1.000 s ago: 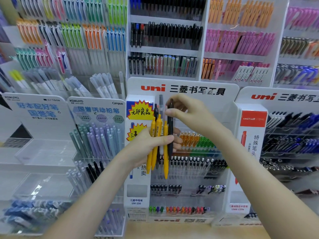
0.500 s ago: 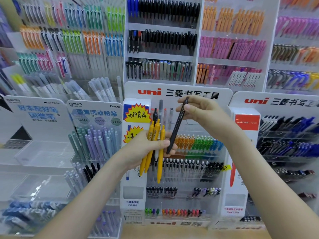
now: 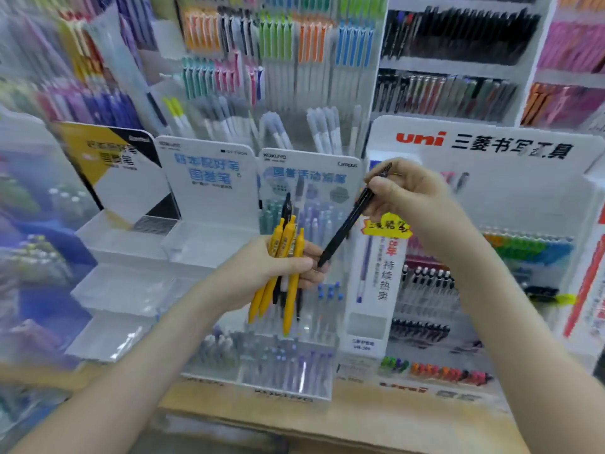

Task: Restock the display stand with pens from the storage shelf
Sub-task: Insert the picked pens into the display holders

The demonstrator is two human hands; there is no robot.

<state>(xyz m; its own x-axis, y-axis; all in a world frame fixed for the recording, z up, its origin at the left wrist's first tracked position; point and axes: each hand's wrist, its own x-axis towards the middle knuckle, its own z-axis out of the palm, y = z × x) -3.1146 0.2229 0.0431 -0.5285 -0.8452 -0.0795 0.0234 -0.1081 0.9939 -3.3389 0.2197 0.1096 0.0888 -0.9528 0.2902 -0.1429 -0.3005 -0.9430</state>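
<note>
Left hand (image 3: 262,273) grips yellow pens (image 3: 278,273); right hand (image 3: 406,194) pinches black pen (image 3: 343,227).

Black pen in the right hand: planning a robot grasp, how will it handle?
Probably stiff: the black pen runs straight though the right hand pinches only its upper end. Likely light, given that pinch. Its slim barrel may roll if laid flat.

The left forearm (image 3: 147,355) runs from the lower left corner to the left hand (image 3: 258,273) at centre, fingers curled round a bunch of pens (image 3: 289,290), while the right forearm (image 3: 491,306) runs from the lower right to the right hand (image 3: 406,194), higher up, pinching a black pen (image 3: 343,229).
</note>
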